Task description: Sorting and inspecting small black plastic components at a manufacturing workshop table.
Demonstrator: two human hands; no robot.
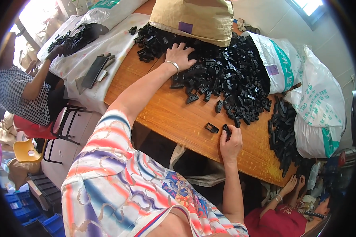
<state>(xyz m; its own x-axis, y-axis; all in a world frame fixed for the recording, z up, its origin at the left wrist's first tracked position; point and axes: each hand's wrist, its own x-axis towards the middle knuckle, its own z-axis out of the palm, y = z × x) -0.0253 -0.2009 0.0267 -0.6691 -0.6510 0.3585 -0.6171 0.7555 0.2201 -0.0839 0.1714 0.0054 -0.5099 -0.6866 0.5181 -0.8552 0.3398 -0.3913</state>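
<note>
My left hand (180,56), with a silver bracelet at the wrist, lies flat with fingers spread on the big heap of small black plastic parts (229,75) on the wooden table (166,114). Near the table's front edge my right hand (230,143) pinches one black plastic part (227,130). Just left of it a single black part (211,127) lies alone on the wood.
A brown paper sack (194,17) stands behind the heap. White woven bags (312,98) sit at the right, with more black parts (283,134) beside them. At the left a person in a checked top (19,94) works at a white-covered table with a phone (94,71). Someone in red (281,221) sits low at the right.
</note>
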